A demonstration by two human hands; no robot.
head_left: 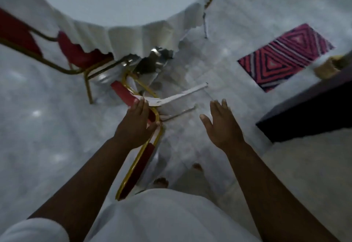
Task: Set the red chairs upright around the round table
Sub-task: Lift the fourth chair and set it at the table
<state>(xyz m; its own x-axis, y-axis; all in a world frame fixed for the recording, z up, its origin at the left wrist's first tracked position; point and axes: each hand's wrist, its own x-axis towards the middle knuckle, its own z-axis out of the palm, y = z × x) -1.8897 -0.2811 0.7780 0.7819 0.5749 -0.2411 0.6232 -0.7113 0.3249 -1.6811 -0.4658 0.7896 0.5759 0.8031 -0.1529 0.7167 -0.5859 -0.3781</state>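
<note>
Red-cushioned and gold-framed, a tipped chair [140,158] lies on its side on the pale floor [38,127] just below the white-draped round table [122,3]. Left hand [136,125] grasps its frame; right hand [222,125] hovers apart, fingers spread, holding nothing.

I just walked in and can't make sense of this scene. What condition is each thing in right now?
Tipped chair: on its side, legs pointing sideways.
Left hand: closed around the tipped chair's gold frame.
Right hand: open, holding nothing.
Chair at left: upright, seat tucked under the tablecloth.
Round table: standing, covered with white cloth.
Patterned rug: flat on floor.
</note>
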